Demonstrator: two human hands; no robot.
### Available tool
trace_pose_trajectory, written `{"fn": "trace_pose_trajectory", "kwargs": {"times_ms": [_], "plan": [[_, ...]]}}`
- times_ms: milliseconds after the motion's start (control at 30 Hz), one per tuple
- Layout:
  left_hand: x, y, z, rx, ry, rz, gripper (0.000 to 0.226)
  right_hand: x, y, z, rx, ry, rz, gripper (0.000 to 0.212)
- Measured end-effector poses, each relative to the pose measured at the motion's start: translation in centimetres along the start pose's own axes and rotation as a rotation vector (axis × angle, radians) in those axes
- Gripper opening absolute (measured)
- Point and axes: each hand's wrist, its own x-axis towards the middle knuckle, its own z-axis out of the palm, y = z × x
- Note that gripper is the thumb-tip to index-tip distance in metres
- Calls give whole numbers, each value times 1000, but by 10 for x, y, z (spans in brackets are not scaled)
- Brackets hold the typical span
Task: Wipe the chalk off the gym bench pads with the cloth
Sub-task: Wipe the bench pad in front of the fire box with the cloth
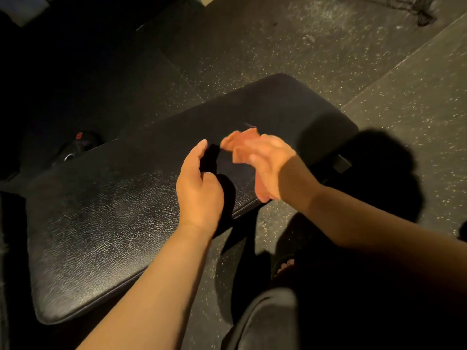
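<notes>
A black textured bench pad [106, 223] runs from lower left to upper right, with a second pad section [278, 107] beyond it. My left hand [199, 188] hovers over the pad's near edge, thumb raised and fingers curled round a dark cloth [214, 162] that hangs below the palm and is hard to tell from shadow. Just to its right is my right hand [257, 160], blurred, with fingers spread, close to the cloth's top. No chalk marks stand out in this dim light.
Speckled rubber flooring [328, 59] surrounds the bench. A dark object with a red mark [79, 141] lies on the floor beyond the pad at left. My foot in a sandal [285, 266] stands beside the bench. A metal frame end [341, 164] sticks out at right.
</notes>
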Motion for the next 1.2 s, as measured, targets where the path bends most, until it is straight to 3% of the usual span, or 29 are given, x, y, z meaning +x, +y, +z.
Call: {"fn": "trace_pose_trajectory", "kwargs": {"times_ms": [67,133,167,267,333,400,467,533,633,667,733,800,867,900,1033,1067,1133,1200], "plan": [[-1,2,2,-1,-7,-9,67,20,8,-3,-5,-12,269,33],[-3,6,4,25,-19,13,66,25,-14,11,213,35,488,29],[-3,7,3,29,-22,27,66,18,-25,21,252,38,418,29],[-5,9,2,-8,-45,39,68,5,-35,30,386,-179,257,41],[-5,7,2,-3,-44,41,68,15,-15,23,306,-28,215,31],[-2,2,5,18,-45,34,66,31,6,17,247,139,337,18],[-2,0,6,40,-61,42,66,35,12,15,114,195,479,28],[-3,1,6,63,-77,58,66,22,-6,24,-40,58,295,45],[-3,1,4,54,-71,47,65,10,-24,33,-118,-53,91,27],[-3,0,3,52,-69,46,65,13,-17,35,-43,-47,51,23],[-2,-2,4,68,-82,59,66,24,12,27,54,-51,133,31],[-1,-3,6,81,-97,61,68,37,43,24,77,117,303,37],[-2,-3,7,104,-108,52,68,36,40,25,59,212,412,10],[-3,-4,7,114,-109,58,68,33,27,31,75,244,443,7],[-5,1,7,104,-109,81,70,-1,-26,45,530,336,330,26],[-6,2,7,111,-114,87,70,-5,-24,43,525,238,317,25],[-6,-1,6,170,-137,99,69,1,-12,26,242,206,184,25],[-4,-5,6,253,-183,135,68,12,15,10,194,169,297,30]]}}
